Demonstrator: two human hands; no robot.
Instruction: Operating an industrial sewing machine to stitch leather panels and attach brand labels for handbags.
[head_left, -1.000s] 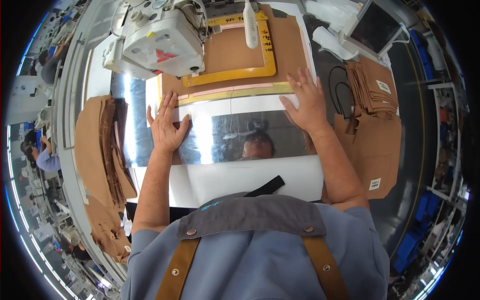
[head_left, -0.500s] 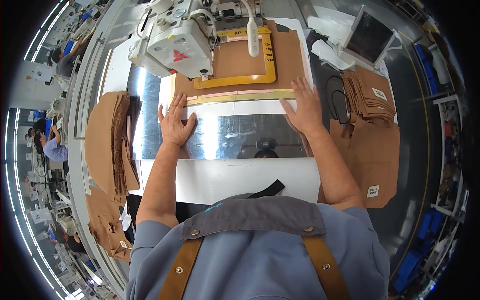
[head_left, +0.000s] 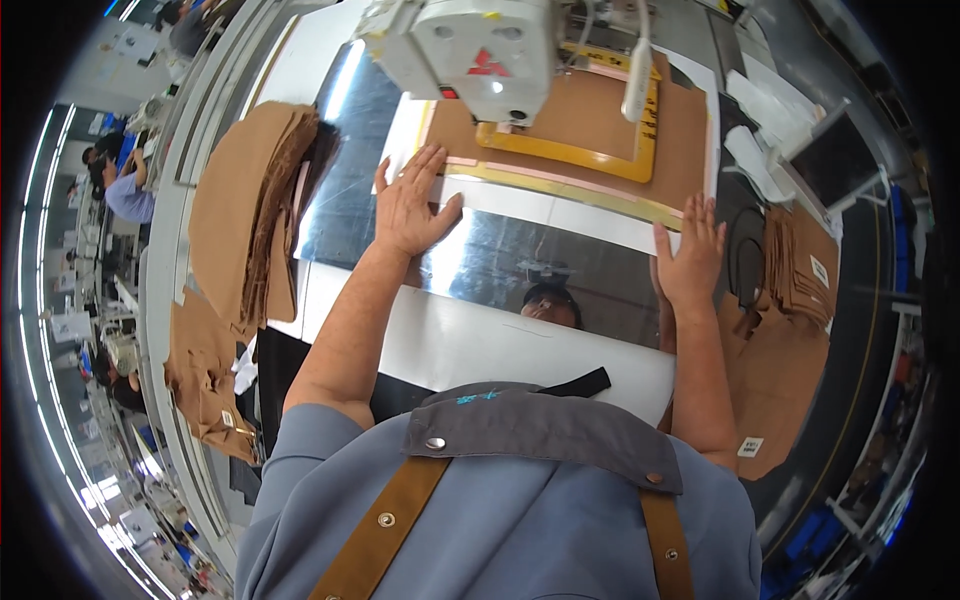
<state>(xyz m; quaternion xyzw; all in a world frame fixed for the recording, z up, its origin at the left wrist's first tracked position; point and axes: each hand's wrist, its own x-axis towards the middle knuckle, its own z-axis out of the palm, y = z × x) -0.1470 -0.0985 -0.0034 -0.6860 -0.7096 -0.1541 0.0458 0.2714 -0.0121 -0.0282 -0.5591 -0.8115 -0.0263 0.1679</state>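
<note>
Left hand flat, palm down, fingers spread, on the near left corner of the template, a flat frame with a pink near strip and a yellow inner border. Fingertips touch the pink strip; the heel sits on the shiny plate.

Right hand flat too, fingers apart and pointing to 12 o'clock, on the template's near right corner at the plate's edge. Neither hand grips anything; both just press down.

Template lies on the machine bed at 12 o'clock from the person, between the two hands and beyond them. Brown fabric sits inside the yellow border, and the white sewing head stands over its far left part.

Brown stack at 9 o'clock of the left hand, near but apart. More brown pieces hang off the bed's left side at 8 o'clock. Second stack at 3 o'clock of the right hand, just beside it. Small screen at 2 o'clock. White board lies between the plate and the person's body.
</note>
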